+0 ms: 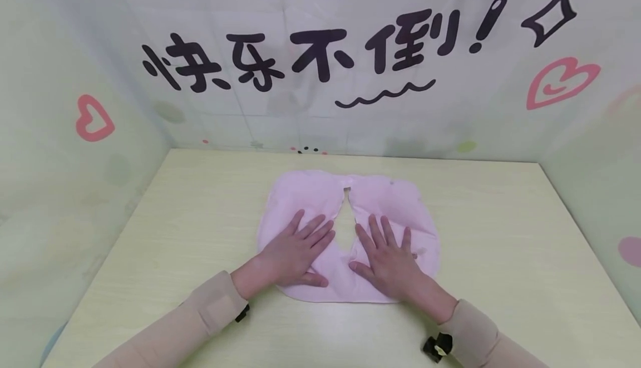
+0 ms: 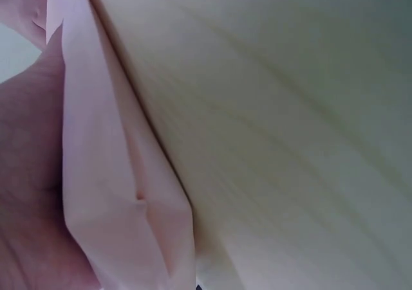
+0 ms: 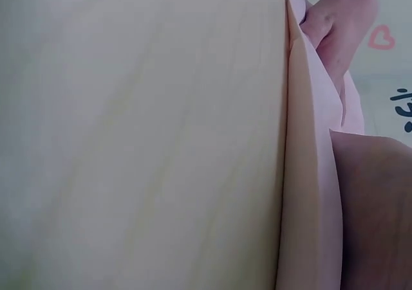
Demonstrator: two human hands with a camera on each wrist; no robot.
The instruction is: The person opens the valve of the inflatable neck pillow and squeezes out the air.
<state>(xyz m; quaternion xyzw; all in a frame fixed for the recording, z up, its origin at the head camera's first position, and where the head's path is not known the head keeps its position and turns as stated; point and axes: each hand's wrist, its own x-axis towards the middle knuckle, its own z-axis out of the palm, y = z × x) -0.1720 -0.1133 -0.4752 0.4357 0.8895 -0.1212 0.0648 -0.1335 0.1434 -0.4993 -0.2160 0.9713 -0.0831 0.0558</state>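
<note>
Three walls closed in the table, each hung with a pale printed backdrop that carried large black Chinese characters, a wavy black line, pink hearts and faint coloured dots. The tabletop was a light yellowish wood-grain surface, matt, reaching from the back wall to the near edge of the head view.

Near the middle of that surface lay a pink cloth, spread flat, with a rounded outline and a narrow slit running from its far edge down to a teardrop-shaped opening between the hands. Its surface looked soft and slightly creased, and the near edge curved smoothly.

The left hand pressed flat on the left half of the cloth, fingers straight and fanned apart, gripping nothing. The right hand lay likewise on the right half, fingers spread and extended, palm down. Both forearms wore beige sleeves. In the wrist views the cloth's edge lay on the wood beside each palm.
</note>
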